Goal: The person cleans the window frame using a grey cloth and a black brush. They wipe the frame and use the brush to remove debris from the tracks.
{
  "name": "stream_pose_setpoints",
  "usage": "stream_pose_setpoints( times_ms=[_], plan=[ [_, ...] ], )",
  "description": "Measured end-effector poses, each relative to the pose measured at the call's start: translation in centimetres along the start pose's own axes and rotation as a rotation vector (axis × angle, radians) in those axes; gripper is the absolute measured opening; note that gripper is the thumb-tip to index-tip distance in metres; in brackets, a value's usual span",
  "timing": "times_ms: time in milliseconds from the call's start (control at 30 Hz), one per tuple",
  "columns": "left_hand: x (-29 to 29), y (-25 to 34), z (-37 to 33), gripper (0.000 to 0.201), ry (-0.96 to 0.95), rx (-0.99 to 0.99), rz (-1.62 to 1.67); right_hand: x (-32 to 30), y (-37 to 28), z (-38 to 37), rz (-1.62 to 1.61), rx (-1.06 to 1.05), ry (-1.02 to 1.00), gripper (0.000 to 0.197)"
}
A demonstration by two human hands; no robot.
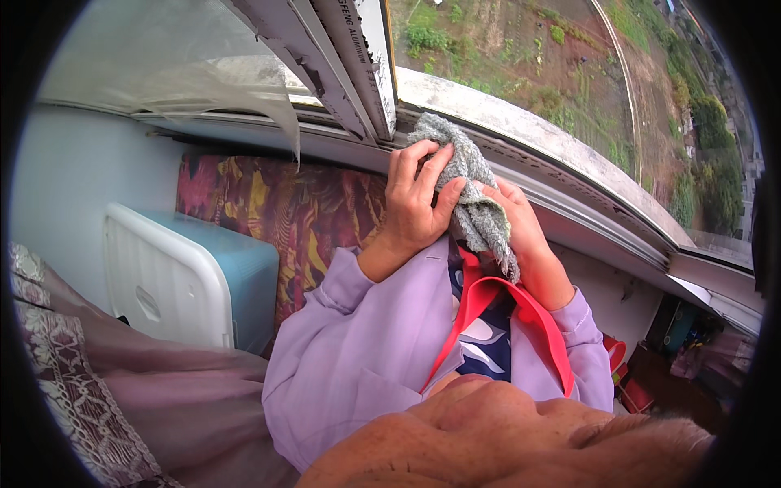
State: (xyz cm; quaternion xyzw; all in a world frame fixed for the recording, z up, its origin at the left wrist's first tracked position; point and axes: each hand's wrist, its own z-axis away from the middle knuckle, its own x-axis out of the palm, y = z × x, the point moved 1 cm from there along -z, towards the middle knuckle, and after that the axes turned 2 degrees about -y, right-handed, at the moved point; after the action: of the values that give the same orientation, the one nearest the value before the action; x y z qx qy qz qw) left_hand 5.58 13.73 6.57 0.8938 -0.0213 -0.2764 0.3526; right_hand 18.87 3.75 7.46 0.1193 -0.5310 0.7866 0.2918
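Observation:
Both my hands hold a grey knitted cloth (472, 183) in front of my chest, just below the sliding window frame (342, 65). My left hand (415, 195) presses on the cloth's upper left, its fingers curled over the bunched top. Beneath the hanging part, my right hand (521, 224) cups the cloth from the right. The cloth's top touches the lower window track (561, 183). Lilac sleeves cover both forearms.
A pale concrete sill (521, 122) runs outside the open window, with fields far below. To the left stand a white and light-blue plastic box (187, 276) and a patterned red-yellow fabric (277, 211). A torn clear film (195, 57) hangs on the pane. Red objects (630, 382) lie at lower right.

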Motion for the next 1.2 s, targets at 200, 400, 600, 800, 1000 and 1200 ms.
stream_pose_setpoints(
  times_ms=[200, 400, 600, 800, 1000, 1200],
  plan=[
    [-0.5, -0.1, 1.8, 0.037, 0.003, -0.166, 0.309, 1.8, -1.9, 2.2, 1.159, -0.425, 0.227, 0.043],
    [1.3, 0.3, 1.8, 0.046, 0.059, -0.612, 1.014, 3.6, -0.9, 2.5, 1.639, -0.432, 0.213, 0.071],
    [1.6, -1.5, 1.5, 0.026, 0.109, -0.739, 1.386, 3.3, -1.1, 2.5, 1.28, -0.525, 0.033, 0.078],
    [2.1, -1.9, 1.5, 0.026, 0.183, -0.787, 1.477, 4.0, -2.0, 1.6, 1.702, -0.574, 0.015, 0.055],
    [2.5, -3.1, 1.2, 0.021, 0.096, -0.821, 1.311, 5.9, -2.4, 1.0, 1.861, -0.439, 0.032, 0.059],
    [3.3, -3.6, 2.3, 0.022, -0.12, -0.897, 1.429, 6.5, -2.7, 2.5, 1.91, -0.379, 0.013, 0.052]
  ],
)
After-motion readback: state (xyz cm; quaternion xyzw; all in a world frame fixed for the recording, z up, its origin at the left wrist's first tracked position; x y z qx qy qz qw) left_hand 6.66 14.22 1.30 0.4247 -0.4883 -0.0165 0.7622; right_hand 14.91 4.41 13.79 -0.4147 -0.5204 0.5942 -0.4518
